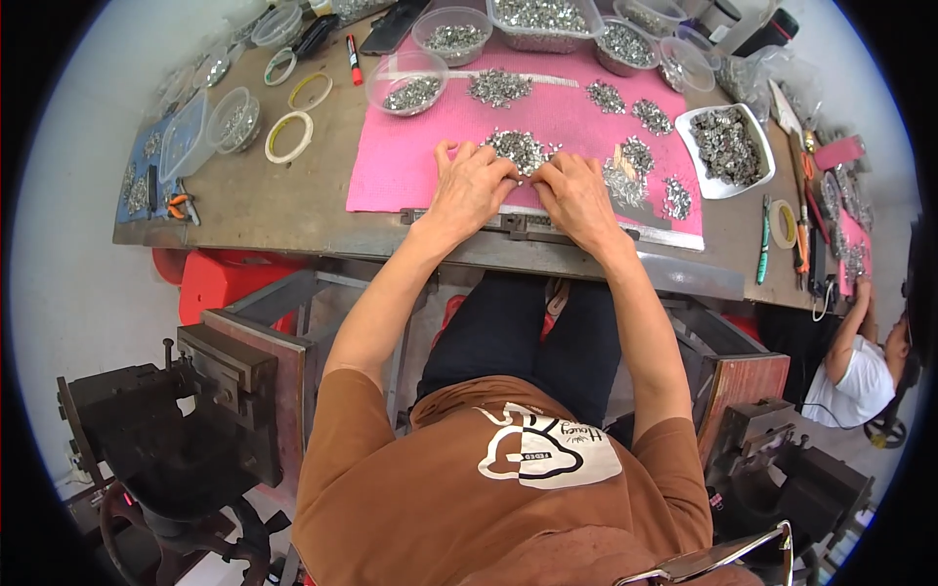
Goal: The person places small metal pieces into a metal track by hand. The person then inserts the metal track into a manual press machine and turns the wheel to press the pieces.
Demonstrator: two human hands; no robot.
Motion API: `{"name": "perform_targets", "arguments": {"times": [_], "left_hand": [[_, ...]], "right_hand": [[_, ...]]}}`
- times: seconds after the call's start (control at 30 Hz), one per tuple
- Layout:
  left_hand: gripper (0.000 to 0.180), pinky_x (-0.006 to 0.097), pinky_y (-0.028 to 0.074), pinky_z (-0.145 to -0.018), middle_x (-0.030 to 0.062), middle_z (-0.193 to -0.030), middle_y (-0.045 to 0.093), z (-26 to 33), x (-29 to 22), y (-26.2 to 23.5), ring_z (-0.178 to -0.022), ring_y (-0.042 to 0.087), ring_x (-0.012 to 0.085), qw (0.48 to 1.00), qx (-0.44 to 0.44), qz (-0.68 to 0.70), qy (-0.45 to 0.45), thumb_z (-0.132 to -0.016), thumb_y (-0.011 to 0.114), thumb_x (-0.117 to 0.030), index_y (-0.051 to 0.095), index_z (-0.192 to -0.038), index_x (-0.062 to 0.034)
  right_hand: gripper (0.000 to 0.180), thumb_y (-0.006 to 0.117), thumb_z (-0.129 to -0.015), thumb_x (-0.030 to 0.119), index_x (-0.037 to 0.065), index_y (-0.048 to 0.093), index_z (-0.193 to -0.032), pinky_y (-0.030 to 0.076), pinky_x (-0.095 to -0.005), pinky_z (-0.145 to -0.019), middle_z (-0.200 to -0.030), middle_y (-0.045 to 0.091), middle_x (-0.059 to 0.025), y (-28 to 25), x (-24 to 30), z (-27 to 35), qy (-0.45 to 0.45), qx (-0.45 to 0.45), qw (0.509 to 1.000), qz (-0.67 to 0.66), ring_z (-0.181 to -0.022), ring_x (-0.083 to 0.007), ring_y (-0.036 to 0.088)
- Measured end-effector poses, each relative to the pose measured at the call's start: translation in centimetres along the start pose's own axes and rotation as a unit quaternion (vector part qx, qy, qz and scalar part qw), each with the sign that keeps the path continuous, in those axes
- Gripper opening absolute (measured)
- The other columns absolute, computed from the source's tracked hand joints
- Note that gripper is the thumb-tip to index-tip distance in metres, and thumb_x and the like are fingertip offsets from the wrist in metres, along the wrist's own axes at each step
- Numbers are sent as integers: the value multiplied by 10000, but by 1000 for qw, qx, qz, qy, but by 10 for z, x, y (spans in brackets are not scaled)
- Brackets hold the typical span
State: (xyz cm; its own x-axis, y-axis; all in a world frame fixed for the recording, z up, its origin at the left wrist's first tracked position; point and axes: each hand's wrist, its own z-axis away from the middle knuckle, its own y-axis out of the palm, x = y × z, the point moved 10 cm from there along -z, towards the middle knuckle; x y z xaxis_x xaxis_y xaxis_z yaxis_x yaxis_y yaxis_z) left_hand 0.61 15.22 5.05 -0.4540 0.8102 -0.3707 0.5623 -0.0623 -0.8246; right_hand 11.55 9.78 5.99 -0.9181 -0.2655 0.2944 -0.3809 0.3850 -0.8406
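And here we are over the bench, both bare hands working close together above the pink mat! We see the left hand with its fingers curled, thumb and fingertips drawn in close; the right hand mirrors it, fingertips bent downward and almost meeting the left's. Is a piece pinched in either grip? At this size, we cannot tell. Right at those fingertips sits the central heap of small silver metal pieces, loosely spread on the mat, and between our wrists a dark metal bar fixture runs along the mat's front edge. Look farther out and we count more: a silver heap beyond the central one, others scattered to the right, and on the right flank a white square dish full of darker pieces. Across the back we have round clear tubs holding more metal bits, the nearest clear tub standing on the mat's far left corner. Out left lie the tape rolls and a red marker, while at far right we spot a co-worker in a white shirt, arm reaching to another pink mat
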Motion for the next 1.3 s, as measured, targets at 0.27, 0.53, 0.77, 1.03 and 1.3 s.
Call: {"name": "perform_targets", "arguments": {"times": [0.27, 0.53, 0.77, 1.03, 1.3], "left_hand": [[118, 529, 331, -1014, 55, -934, 624, -1, -6, 2, -1005, 571, 254, 999, 2, -1, 40, -866, 711, -139, 669, -958, -78], [79, 505, 327, -1013, 45, -951, 627, 5, -16, -9, -990, 580, 248, 999, -27, 27, 9, -908, 661, -99, 646, -983, -83], [76, 438, 352, -1003, 47, -913, 614, 10, -66, -2, -910, 589, 247, 992, -54, 99, 65, -893, 672, -76, 643, -964, -70], [156, 471, 406, -1011, 71, -924, 608, 6, -102, 27, -932, 601, 272, 984, -57, 120, 116, -839, 735, -93, 628, -947, -55], [123, 499, 400, -1045, 80, -920, 615, 5, -102, 30, -914, 605, 276, 982, -49, 144, 111, -860, 702, -52, 655, -974, -49]], "right_hand": [[93, 714, -860, 103, 83, 705, -950, 405, -413, -818, -884, 596, -79, 1, -5, 2, 23, -13, 999, -41, -904, -273, 595], [72, 707, -840, 100, 66, 661, -885, 409, -415, -813, -867, 596, -80, 2, 0, -3, -5, -3, 1000, -7, -881, -283, 584], [73, 662, -865, 14, 0, 616, -920, 475, -362, -716, -898, 642, -104, -53, -41, 47, 114, -19, 977, -179, -768, -246, 615], [163, 707, -806, -37, 5, 604, -925, 480, -369, -820, -943, 636, -116, -59, -33, 83, 85, -64, 982, -157, -900, -295, 620], [180, 705, -788, -48, 8, 626, -940, 470, -394, -823, -948, 634, -123, -61, -26, 82, 54, -41, 989, -132, -915, -306, 607]]}}
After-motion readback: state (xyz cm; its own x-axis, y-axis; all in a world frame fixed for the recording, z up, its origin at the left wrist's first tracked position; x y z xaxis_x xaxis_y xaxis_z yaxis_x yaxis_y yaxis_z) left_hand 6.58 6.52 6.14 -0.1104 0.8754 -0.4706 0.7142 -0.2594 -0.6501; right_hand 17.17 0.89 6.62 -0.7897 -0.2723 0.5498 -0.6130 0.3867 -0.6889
